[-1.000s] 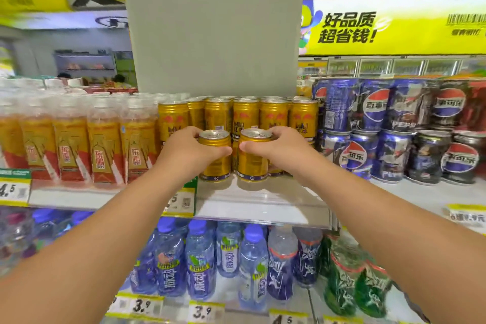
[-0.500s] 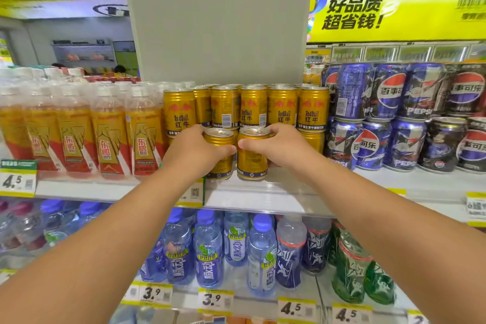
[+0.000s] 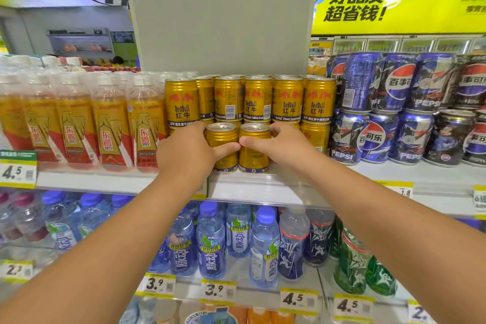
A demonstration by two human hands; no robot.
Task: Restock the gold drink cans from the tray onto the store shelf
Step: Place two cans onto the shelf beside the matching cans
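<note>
Two gold drink cans stand side by side at the front of the white store shelf. My left hand grips the left gold can. My right hand grips the right gold can. Both cans are upright with their bases on the shelf. Behind them stands a two-high stack of gold cans with red bull logos. The tray is out of view.
Orange drink bottles fill the shelf to the left, and stacked blue Pepsi cans sit to the right. A grey pillar rises behind. Blue water bottles line the shelf below, with yellow price tags along the edges.
Both hands have pushed the two cans a little further back toward the stack. The view has tilted down, so the shelf sits higher in the frame.
</note>
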